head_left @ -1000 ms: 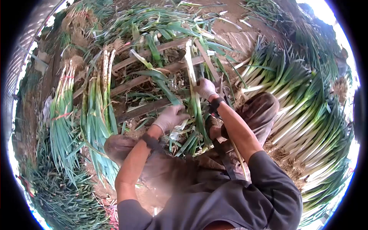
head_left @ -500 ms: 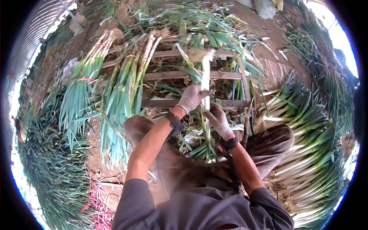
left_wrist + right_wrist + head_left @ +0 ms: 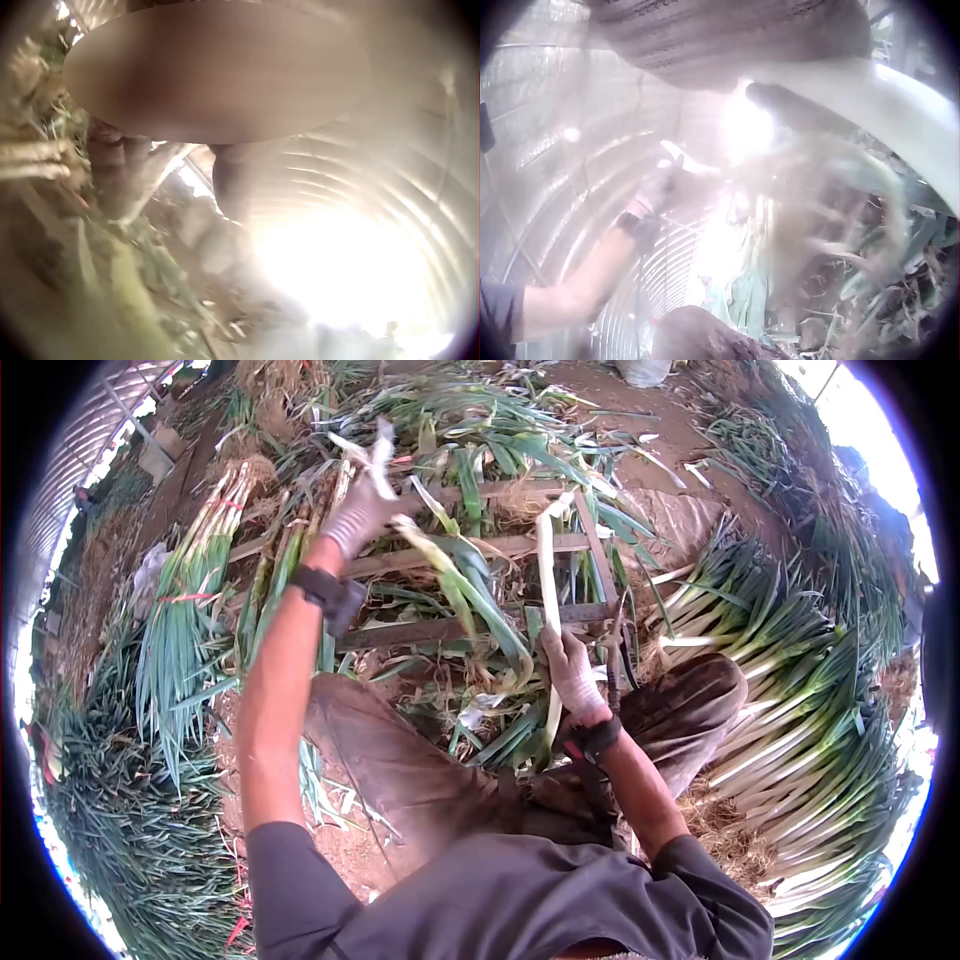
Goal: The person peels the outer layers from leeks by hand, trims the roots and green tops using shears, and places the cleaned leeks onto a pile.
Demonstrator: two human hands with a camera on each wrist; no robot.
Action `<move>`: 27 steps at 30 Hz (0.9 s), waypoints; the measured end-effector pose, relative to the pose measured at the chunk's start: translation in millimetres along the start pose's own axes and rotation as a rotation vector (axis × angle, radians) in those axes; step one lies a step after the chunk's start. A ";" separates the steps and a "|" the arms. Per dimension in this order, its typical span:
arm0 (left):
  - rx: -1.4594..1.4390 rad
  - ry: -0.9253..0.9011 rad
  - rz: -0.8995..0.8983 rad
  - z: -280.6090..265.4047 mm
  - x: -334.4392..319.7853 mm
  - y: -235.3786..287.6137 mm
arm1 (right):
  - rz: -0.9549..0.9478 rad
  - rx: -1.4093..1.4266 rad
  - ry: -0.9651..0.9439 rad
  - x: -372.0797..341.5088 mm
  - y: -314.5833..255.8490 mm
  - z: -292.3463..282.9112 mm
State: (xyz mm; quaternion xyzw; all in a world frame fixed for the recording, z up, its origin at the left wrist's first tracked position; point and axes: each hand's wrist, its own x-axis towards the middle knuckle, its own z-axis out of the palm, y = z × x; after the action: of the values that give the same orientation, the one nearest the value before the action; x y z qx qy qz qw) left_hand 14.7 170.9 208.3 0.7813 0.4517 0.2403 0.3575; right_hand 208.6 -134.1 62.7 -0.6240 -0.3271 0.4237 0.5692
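Blurred in the head view, my gloved left hand (image 3: pixel 360 518) is raised at the upper left, gripping a pale leaf strip (image 3: pixel 381 458) that sticks out past its fingers. The strip (image 3: pixel 156 178) also crosses the fingers in the left wrist view. A limp green-white leaf (image 3: pixel 462 588) hangs between the hands, its upper end near the left hand. My gloved right hand (image 3: pixel 572 678) holds a white leek (image 3: pixel 547 565) by its lower shaft, roughly upright with a bent top. The leek's shaft (image 3: pixel 904 101) looms large in the right wrist view.
Tied leek bundles (image 3: pixel 190 585) lie at left, above a dark green pile (image 3: pixel 130 840). Many white-stemmed leeks (image 3: pixel 770 730) lie in a row at right. Wooden slats (image 3: pixel 480 550) and loose leaves are in front. A thin upright stick (image 3: pixel 613 655) stands beside the right hand.
My left hand has swung from the leek up and to the left with a pale strip. The right hand remains on the lower shaft, and a limp leaf now hangs between the hands.
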 end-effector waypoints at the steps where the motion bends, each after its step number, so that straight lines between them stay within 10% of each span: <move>1: -0.007 -0.050 0.160 28.4 -7.8 1.4 | 0.007 0.023 -0.014 6.7 6.5 1.5; 7: 0.111 0.045 0.196 126.6 -76.6 43.2 | 0.070 0.004 -0.116 -6.2 -5.6 16.5; 14: 0.602 0.190 0.375 99.7 -31.3 35.4 | -0.051 -0.247 -0.169 -25.3 -16.3 32.6; 18: 0.324 0.583 0.081 54.9 -11.1 18.5 | 0.021 -0.012 -0.269 -23.7 -53.2 18.2; 20: -0.317 0.854 -0.091 7.2 12.6 -11.7 | 0.012 -0.028 -0.185 -32.6 -69.0 7.4; 23: -0.156 0.474 -0.044 -22.0 6.0 -43.8 | -0.153 0.073 -0.057 10.7 -93.5 -39.0; 27: -0.041 -0.142 0.266 70.3 -43.5 -16.3 | -0.138 0.639 0.009 102.2 -117.9 -76.5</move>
State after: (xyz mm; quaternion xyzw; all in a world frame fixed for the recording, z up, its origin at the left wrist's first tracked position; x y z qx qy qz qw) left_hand 34.4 114.2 149.2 0.8418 0.3128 0.2388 0.3694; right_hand 329.9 -59.9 162.6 -0.3923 -0.2165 0.4625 0.7651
